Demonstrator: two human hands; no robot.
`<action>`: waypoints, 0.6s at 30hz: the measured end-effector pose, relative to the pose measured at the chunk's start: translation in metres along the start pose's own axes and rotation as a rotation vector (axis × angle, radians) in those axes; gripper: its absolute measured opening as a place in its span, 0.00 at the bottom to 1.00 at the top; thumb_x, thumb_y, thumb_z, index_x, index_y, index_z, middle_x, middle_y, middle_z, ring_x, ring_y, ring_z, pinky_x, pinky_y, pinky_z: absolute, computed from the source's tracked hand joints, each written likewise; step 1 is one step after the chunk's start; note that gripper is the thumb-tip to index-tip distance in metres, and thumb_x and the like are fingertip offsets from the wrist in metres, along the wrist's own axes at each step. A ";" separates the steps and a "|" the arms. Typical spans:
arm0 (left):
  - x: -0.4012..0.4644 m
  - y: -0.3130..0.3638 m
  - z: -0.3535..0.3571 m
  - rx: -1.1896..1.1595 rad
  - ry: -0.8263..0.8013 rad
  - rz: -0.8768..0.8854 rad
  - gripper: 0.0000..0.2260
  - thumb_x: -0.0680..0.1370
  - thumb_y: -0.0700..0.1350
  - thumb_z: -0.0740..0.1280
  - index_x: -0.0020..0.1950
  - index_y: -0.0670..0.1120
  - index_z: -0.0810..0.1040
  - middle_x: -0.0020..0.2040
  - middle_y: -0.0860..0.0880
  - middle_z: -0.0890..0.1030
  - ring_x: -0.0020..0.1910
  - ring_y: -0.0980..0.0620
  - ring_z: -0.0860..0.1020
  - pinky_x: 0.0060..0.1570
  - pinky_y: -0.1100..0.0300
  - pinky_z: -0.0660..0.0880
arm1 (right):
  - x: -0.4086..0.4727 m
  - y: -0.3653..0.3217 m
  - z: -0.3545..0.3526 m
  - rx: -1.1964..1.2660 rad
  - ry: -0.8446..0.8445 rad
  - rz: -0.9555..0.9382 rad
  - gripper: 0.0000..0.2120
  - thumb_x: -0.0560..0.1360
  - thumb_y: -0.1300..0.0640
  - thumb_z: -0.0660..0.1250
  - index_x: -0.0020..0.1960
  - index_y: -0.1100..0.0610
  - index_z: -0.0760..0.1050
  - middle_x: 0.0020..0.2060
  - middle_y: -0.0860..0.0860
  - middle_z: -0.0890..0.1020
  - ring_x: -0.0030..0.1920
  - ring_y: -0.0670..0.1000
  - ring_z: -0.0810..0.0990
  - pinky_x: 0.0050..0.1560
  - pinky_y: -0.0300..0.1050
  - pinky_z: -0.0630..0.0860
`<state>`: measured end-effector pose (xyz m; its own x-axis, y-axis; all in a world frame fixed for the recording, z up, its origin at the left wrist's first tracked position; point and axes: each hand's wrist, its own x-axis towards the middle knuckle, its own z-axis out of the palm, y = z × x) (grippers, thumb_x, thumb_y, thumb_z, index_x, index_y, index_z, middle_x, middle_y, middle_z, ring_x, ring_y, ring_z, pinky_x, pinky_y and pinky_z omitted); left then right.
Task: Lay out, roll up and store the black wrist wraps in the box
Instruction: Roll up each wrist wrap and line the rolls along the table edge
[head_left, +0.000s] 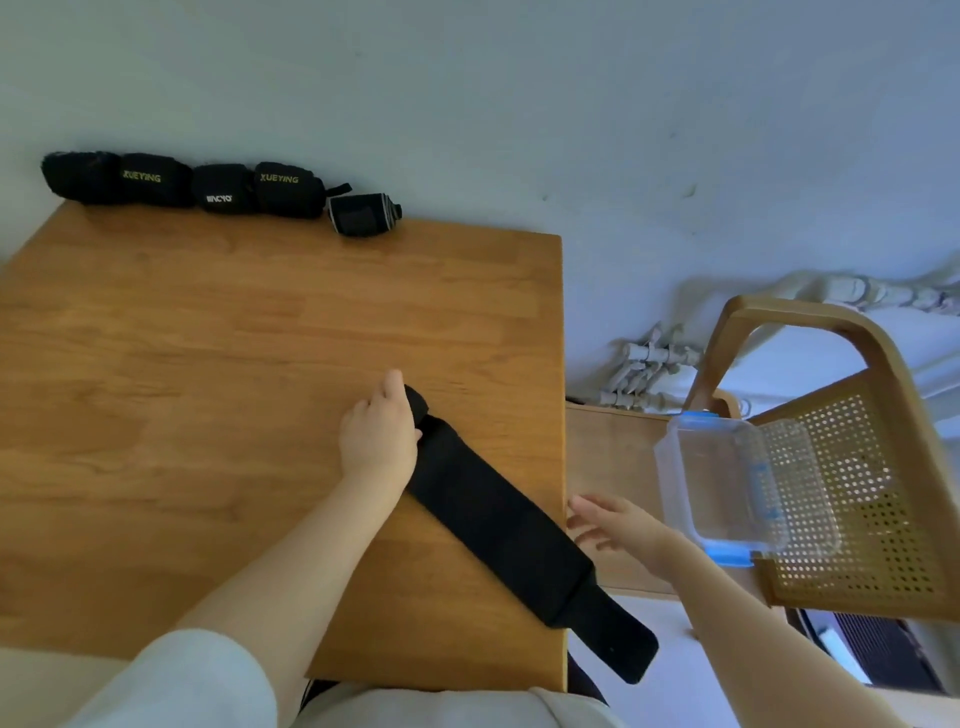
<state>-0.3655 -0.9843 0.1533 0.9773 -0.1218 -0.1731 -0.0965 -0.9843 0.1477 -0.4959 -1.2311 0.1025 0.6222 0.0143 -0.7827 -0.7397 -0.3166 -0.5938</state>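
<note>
Head view: nearest, the long flat black fabric wrist wrap (498, 514) lies diagonally on the wooden table (208, 364), its tail overhanging the edge. The right hand (613, 525) hovers beside it, fingers spread, empty. The left hand (379, 431) pinches the far end, so rolling looks next. Beyond, the clear plastic box (727, 483) waits on the chair (857, 467).

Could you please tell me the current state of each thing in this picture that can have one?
Flat wrap: unrolled, diagonal on the table, tail over the edge.
Rolled wraps: five, in a row at the far edge.
Box: open, nothing in it, on the chair.
Left hand: grips the wrap's far end.
Right hand: open, off the table, holds nothing.
</note>
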 end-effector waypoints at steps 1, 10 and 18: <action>-0.001 0.001 0.000 0.001 0.018 -0.010 0.25 0.76 0.47 0.70 0.66 0.41 0.61 0.48 0.45 0.77 0.44 0.46 0.76 0.38 0.57 0.68 | -0.003 0.006 -0.002 -0.033 -0.102 0.034 0.24 0.74 0.35 0.61 0.61 0.50 0.72 0.56 0.50 0.80 0.55 0.50 0.79 0.62 0.48 0.73; 0.000 0.007 0.006 -0.116 0.113 -0.148 0.19 0.75 0.45 0.71 0.57 0.40 0.65 0.44 0.43 0.74 0.41 0.43 0.74 0.38 0.52 0.70 | -0.011 0.008 -0.028 -0.418 0.081 -0.050 0.06 0.76 0.57 0.66 0.52 0.54 0.77 0.48 0.52 0.82 0.51 0.52 0.80 0.54 0.46 0.75; 0.009 -0.011 0.002 -0.190 0.095 -0.235 0.20 0.74 0.48 0.71 0.56 0.40 0.65 0.53 0.40 0.75 0.49 0.38 0.75 0.47 0.47 0.73 | -0.013 -0.044 -0.038 -0.757 0.505 -0.080 0.10 0.79 0.51 0.62 0.57 0.52 0.76 0.52 0.50 0.80 0.52 0.52 0.78 0.59 0.49 0.71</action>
<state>-0.3558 -0.9746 0.1477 0.9828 0.1278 -0.1333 0.1625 -0.9415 0.2953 -0.4625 -1.2533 0.1460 0.8344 -0.2971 -0.4643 -0.4345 -0.8728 -0.2223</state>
